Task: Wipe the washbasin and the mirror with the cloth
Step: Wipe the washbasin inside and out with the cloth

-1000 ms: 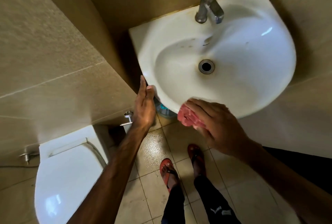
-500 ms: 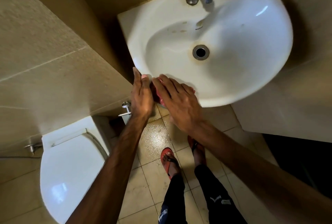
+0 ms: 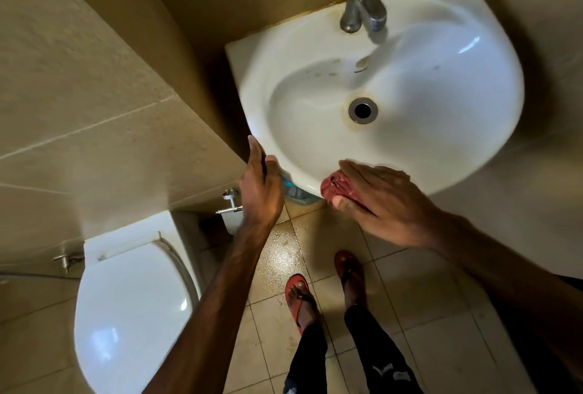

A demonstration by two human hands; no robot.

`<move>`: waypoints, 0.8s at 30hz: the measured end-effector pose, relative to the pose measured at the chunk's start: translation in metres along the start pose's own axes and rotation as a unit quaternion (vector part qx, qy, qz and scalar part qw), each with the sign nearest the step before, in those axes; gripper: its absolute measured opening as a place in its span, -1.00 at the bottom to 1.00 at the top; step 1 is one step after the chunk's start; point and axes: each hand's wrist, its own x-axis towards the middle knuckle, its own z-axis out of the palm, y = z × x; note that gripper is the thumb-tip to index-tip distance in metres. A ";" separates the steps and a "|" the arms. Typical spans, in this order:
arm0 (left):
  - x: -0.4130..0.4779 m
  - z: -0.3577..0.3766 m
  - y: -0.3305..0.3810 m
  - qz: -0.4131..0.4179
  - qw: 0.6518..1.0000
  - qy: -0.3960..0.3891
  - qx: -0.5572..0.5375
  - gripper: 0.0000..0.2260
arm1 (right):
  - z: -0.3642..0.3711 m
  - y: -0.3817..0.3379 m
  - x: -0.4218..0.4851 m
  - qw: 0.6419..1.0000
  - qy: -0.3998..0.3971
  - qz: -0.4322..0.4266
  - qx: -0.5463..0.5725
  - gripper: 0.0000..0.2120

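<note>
- Washbasin point(image 3: 441, 84): white ceramic, rounded front, flat back edge against the tiled wall; brownish staining around the drain point(image 3: 362, 110) and small marks on the rear slope of the bowl.
- Tap point(image 3: 362, 5): chrome, mounted at the back centre, spout pointing toward the bowl.
- Cloth point(image 3: 336, 186): red, bunched into a wad, sitting on the near front rim of the basin; its long axis runs roughly along the rim.
- Right hand point(image 3: 381, 201): laid flat over the cloth, fingers spread toward the left, thumb tucked beneath; it presses and clasps the wad against the rim.
- Left hand point(image 3: 260, 187): fingers extended and unclenched, thumb resting on the basin's left front edge; holding nothing.
- Toilet point(image 3: 132, 314): white, lid closed, to the lower left.
- Mirror: not in view.
</note>
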 end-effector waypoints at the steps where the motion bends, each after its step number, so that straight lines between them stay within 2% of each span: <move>1: 0.001 -0.003 -0.002 0.002 1.000 -0.001 -0.007 -0.50 | -0.001 -0.004 0.011 0.999 -0.013 0.013 0.030 -0.42; 3: 0.001 -0.006 -0.002 0.010 0.999 -0.018 -0.025 -0.53 | -0.006 -0.018 0.039 0.988 -0.074 0.041 0.126 -0.54; 4: 0.002 -0.008 -0.003 0.010 0.999 -0.023 -0.024 -0.55 | -0.005 -0.025 0.055 0.977 -0.098 0.054 0.180 -0.54; 7: 0.005 -0.010 -0.008 0.006 0.999 -0.036 -0.005 -0.58 | -0.002 -0.056 0.106 0.954 -0.120 0.091 0.258 -0.34; 9: 0.009 -0.011 -0.013 0.008 0.999 -0.044 0.002 -0.58 | 0.002 -0.077 0.143 0.944 -0.086 0.125 0.294 -0.25; 12: 0.006 -0.011 -0.008 0.005 0.999 -0.039 0.010 -0.57 | -0.002 -0.091 0.187 0.905 -0.001 0.213 0.368 -0.15; 14: 0.002 -0.011 -0.003 -0.004 0.999 -0.035 0.002 -0.57 | -0.004 -0.091 0.199 0.889 0.025 0.248 0.384 -0.18; 17: 0.004 -0.014 -0.004 -0.008 1.000 -0.027 0.000 -0.58 | -0.001 -0.088 0.189 0.905 0.017 0.221 0.364 -0.22; 20: 0.006 -0.011 -0.007 -0.003 1.000 0.013 0.026 -0.59 | 0.001 -0.074 0.146 0.925 -0.034 0.159 0.344 -0.29; 22: 0.004 -0.006 -0.004 0.002 0.997 0.051 0.057 -0.59 | -0.007 -0.056 0.109 0.944 -0.096 0.095 0.300 -0.41; 24: 0.002 0.004 -0.001 0.019 0.994 0.069 0.080 -0.56 | -0.025 -0.033 0.072 0.956 -0.170 0.059 0.232 -0.46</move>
